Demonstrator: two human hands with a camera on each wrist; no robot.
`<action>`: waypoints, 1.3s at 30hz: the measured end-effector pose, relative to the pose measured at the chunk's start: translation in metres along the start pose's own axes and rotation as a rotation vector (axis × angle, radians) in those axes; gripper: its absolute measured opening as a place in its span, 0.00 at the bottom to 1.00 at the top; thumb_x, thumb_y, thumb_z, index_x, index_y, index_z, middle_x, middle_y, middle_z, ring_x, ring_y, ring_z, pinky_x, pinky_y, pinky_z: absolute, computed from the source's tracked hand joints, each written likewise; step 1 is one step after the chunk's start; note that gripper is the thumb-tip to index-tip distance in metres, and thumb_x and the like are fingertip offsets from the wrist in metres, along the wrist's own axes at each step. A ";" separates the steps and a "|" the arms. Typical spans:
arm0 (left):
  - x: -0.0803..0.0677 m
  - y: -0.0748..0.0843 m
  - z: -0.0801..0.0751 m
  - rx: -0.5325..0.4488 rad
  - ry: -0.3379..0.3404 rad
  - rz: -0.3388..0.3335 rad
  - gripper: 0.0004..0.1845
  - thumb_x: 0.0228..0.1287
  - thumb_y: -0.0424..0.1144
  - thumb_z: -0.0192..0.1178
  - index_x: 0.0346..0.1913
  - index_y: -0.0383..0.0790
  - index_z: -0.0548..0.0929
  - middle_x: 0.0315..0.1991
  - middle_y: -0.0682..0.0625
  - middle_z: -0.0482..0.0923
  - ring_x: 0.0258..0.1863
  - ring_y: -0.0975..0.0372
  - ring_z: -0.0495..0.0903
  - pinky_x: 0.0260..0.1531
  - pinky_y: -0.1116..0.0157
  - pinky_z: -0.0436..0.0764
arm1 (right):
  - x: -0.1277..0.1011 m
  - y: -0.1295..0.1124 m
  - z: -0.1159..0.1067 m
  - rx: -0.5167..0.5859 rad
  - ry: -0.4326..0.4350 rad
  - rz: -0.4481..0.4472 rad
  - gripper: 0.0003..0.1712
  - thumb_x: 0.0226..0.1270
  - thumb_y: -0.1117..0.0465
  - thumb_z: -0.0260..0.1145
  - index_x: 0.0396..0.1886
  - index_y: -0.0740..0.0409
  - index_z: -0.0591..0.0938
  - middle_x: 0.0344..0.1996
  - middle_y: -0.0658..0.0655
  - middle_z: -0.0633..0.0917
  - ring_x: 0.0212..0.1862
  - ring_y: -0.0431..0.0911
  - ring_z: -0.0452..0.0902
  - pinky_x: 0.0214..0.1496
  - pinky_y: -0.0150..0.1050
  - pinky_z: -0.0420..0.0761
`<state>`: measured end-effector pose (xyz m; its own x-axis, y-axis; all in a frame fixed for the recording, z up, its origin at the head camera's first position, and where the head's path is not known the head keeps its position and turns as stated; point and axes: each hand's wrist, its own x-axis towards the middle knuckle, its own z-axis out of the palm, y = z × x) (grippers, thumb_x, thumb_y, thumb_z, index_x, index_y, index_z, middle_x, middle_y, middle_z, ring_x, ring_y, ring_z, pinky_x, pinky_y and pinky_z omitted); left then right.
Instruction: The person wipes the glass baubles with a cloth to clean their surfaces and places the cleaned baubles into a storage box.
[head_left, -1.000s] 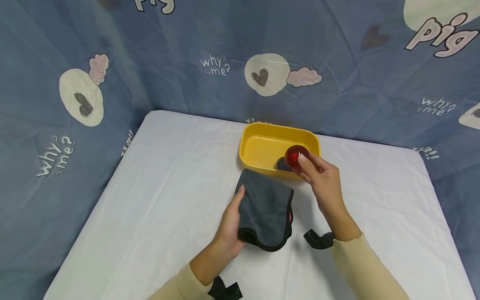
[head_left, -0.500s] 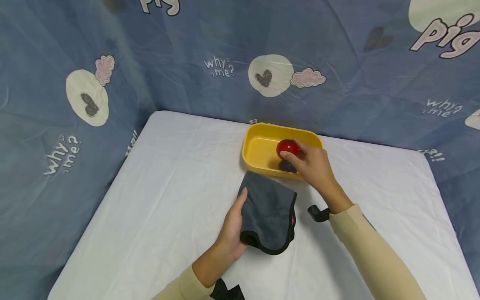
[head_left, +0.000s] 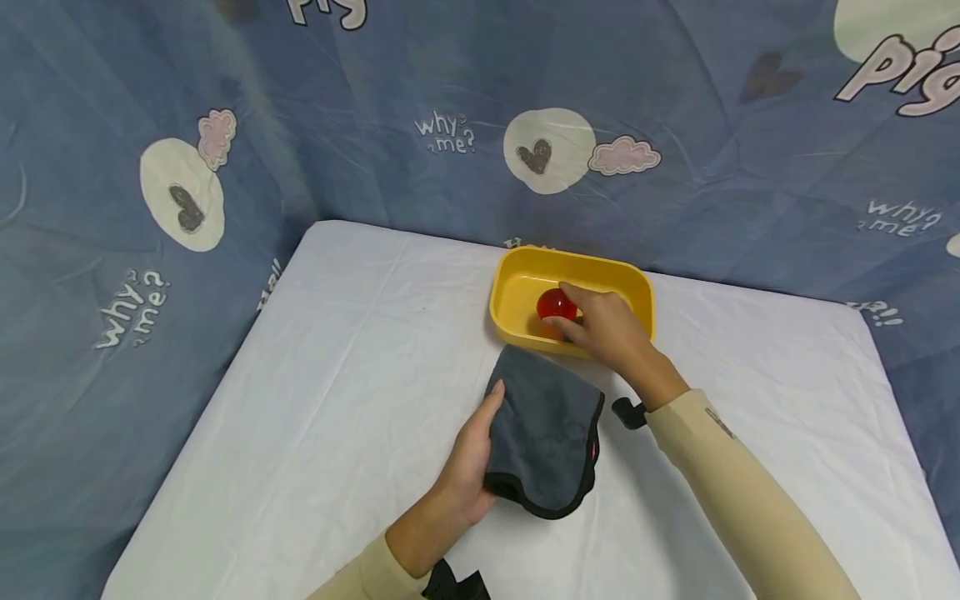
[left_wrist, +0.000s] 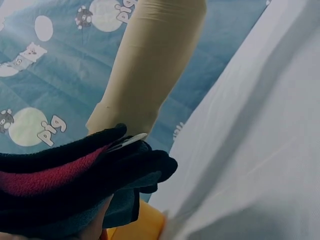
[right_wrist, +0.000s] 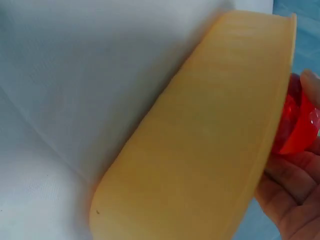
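My left hand (head_left: 465, 458) grips a folded grey cloth (head_left: 543, 433) with black edging, thumb on top, in front of the yellow basin (head_left: 517, 337). In the left wrist view, the cloth (left_wrist: 75, 195) shows stacked layers, one of them red, and a small white tag. Reaching over the basin's near rim, my right hand (head_left: 611, 329) holds a shiny red ball (head_left: 556, 306) low inside it, between thumb and fingers. In the right wrist view, the red ball (right_wrist: 295, 120) shows past the basin's rim, with the thumb and fingers on either side.
A white cloth covers the table (head_left: 360, 375). Behind it and at its sides hangs a blue printed curtain (head_left: 375, 83). The basin stands near the table's back edge. Black straps (head_left: 628, 413) hang at both wrists.
My right hand has carried the red ball left and down into the basin. A dark round thing seen there earlier is now hidden behind the hand. The left hand keeps holding the cloth.
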<state>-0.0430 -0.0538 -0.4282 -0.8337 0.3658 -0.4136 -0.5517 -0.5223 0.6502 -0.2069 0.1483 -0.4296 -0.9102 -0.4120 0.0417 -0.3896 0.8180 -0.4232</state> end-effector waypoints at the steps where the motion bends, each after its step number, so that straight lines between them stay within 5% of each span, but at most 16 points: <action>1: 0.000 0.000 0.000 0.000 -0.002 -0.003 0.39 0.79 0.67 0.47 0.82 0.50 0.58 0.74 0.49 0.65 0.67 0.60 0.71 0.67 0.62 0.70 | 0.001 0.001 0.001 0.002 -0.008 -0.003 0.35 0.70 0.46 0.74 0.69 0.60 0.79 0.42 0.59 0.88 0.40 0.53 0.81 0.48 0.47 0.84; 12: 0.001 0.001 -0.002 -0.009 -0.009 -0.017 0.39 0.79 0.68 0.47 0.82 0.52 0.58 0.76 0.50 0.64 0.69 0.61 0.70 0.67 0.64 0.71 | 0.007 0.002 0.008 0.009 -0.061 -0.050 0.25 0.71 0.46 0.74 0.57 0.58 0.83 0.36 0.55 0.87 0.34 0.50 0.79 0.43 0.43 0.82; 39: 0.005 0.000 -0.005 -0.005 -0.015 -0.017 0.39 0.79 0.68 0.45 0.83 0.54 0.57 0.77 0.50 0.62 0.70 0.60 0.69 0.68 0.63 0.69 | 0.018 0.007 0.012 -0.020 -0.181 -0.004 0.30 0.70 0.43 0.74 0.60 0.59 0.85 0.36 0.54 0.88 0.35 0.48 0.81 0.43 0.44 0.83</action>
<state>-0.0474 -0.0559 -0.4341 -0.8236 0.3861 -0.4154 -0.5663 -0.5196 0.6398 -0.2238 0.1416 -0.4425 -0.8691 -0.4795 -0.1213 -0.3975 0.8232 -0.4054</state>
